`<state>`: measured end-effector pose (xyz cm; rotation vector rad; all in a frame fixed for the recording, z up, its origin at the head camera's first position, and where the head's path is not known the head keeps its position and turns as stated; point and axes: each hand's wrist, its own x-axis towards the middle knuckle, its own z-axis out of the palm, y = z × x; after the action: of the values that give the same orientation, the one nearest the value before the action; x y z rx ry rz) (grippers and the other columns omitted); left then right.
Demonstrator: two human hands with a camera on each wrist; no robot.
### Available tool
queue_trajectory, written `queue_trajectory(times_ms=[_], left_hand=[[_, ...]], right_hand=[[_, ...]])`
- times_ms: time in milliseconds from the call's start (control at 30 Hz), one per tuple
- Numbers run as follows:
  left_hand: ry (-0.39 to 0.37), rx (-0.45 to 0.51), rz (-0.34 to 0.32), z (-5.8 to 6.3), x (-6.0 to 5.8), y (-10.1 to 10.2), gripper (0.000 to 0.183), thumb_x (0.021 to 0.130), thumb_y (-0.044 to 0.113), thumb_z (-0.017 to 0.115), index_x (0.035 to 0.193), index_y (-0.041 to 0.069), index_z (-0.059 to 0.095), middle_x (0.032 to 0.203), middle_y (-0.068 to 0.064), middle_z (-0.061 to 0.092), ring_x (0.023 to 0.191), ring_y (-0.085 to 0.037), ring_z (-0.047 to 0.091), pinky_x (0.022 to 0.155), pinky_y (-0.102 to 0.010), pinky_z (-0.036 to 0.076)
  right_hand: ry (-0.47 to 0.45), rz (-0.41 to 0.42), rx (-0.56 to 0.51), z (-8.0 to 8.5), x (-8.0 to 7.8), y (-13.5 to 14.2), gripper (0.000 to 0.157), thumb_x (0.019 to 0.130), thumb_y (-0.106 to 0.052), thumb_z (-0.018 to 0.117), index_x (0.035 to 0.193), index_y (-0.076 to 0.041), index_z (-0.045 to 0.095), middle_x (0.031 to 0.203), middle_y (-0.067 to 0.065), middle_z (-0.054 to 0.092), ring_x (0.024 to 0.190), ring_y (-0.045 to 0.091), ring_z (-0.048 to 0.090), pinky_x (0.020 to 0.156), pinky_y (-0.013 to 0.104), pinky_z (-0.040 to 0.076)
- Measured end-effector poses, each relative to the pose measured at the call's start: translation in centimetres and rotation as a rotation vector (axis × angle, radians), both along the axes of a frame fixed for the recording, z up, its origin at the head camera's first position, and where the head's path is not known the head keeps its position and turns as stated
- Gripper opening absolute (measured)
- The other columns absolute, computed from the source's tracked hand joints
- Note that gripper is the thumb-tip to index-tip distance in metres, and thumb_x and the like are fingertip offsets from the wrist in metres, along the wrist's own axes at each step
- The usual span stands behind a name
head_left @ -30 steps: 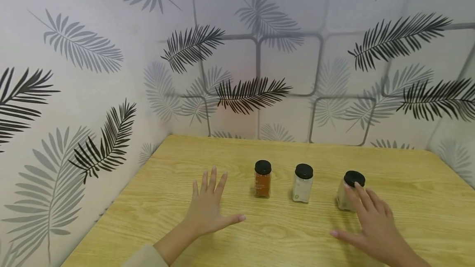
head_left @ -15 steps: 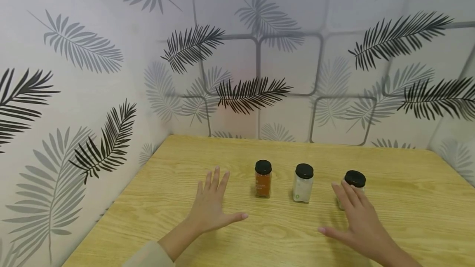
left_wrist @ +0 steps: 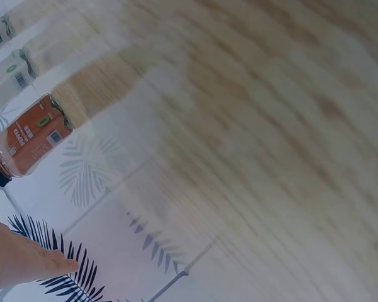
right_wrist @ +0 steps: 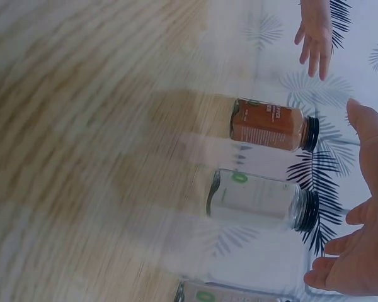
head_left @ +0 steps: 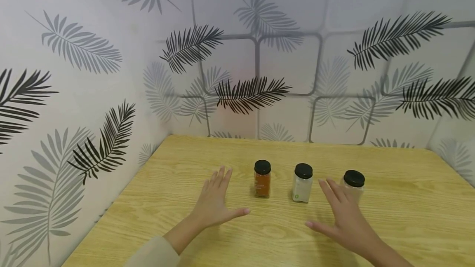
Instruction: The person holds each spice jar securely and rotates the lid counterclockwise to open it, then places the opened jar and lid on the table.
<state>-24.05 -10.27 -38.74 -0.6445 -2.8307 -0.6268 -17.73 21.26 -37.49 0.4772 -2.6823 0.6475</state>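
Three small glass spice jars with black lids stand in a row on the table. The left one, a pepper jar (head_left: 262, 184), holds an orange-red spice and has "PEPPER" on its label in the left wrist view. Beside it is a jar of white contents (head_left: 302, 189). The third, a pale jar (head_left: 354, 179), is partly covered by my right hand (head_left: 344, 219). That hand hovers with fingers spread and thumb pointing left, holding nothing. My left hand (head_left: 212, 205), also spread and empty, is left of the pepper jar, palm over the table.
The wooden table (head_left: 259, 238) carries the jars and meets a leaf-patterned wall (head_left: 237, 65) behind them. Another patterned wall (head_left: 92, 106) rises along the left side. A beige sleeve (head_left: 156, 252) covers my left forearm.
My right hand has drifted left from in front of the pale jar toward the gap beside the white one. My left hand has shifted slightly right. The jars stay put.
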Motion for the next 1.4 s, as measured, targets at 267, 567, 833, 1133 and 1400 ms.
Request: queue_trajectory(times_ms=[267,567,833,1133,1400], left_hand=[[-0.003,0.068,-0.038,-0.2,-0.6,0.4,0.105,0.074,0.066,0.062,0.149,0.009,0.015,0.154,-0.018,0.017,0.138,-0.043,0.021,0.108,-0.062,0.022],[-0.061,0.150,-0.026,0.0,-1.3,1.2,0.099,0.075,0.057,0.068,0.147,0.006,0.022,0.152,-0.015,0.026,0.138,-0.037,0.028,0.107,-0.057,0.029],[-0.123,0.175,-0.038,-0.2,-1.8,1.7,0.093,0.076,0.056,0.067,0.146,0.009,0.027,0.151,-0.014,0.028,0.138,-0.036,0.029,0.108,-0.056,0.029],[-0.193,0.267,-0.045,-0.8,-2.8,2.0,0.093,0.077,0.053,0.068,0.146,0.006,0.026,0.149,-0.018,0.031,0.136,-0.038,0.031,0.107,-0.055,0.032],[-0.267,0.330,-0.056,-1.1,-4.0,2.9,0.093,0.077,0.049,0.070,0.145,0.003,0.027,0.147,-0.018,0.033,0.135,-0.038,0.032,0.106,-0.055,0.033]], right_hand=[[-0.002,0.013,-0.027,0.3,-0.2,-1.0,0.092,0.075,-0.044,0.074,0.142,0.000,0.029,0.141,0.029,0.032,0.124,0.050,0.034,0.086,0.069,0.037],[-0.007,0.035,-0.083,0.8,-1.0,-2.4,0.088,0.077,-0.038,0.074,0.141,0.003,0.031,0.140,0.030,0.033,0.125,0.048,0.034,0.091,0.065,0.039],[-0.079,0.027,-0.136,1.2,-1.8,-3.7,0.083,0.081,-0.040,0.070,0.142,0.000,0.031,0.142,0.028,0.032,0.127,0.049,0.032,0.092,0.066,0.038],[-0.067,0.041,-0.169,1.5,-3.0,-5.3,0.077,0.083,-0.033,0.070,0.140,0.004,0.033,0.140,0.027,0.037,0.127,0.046,0.037,0.096,0.061,0.039],[-0.059,0.062,-0.197,1.5,-4.1,-6.6,0.070,0.083,-0.026,0.070,0.137,0.005,0.037,0.136,0.028,0.042,0.126,0.046,0.039,0.096,0.061,0.039]])
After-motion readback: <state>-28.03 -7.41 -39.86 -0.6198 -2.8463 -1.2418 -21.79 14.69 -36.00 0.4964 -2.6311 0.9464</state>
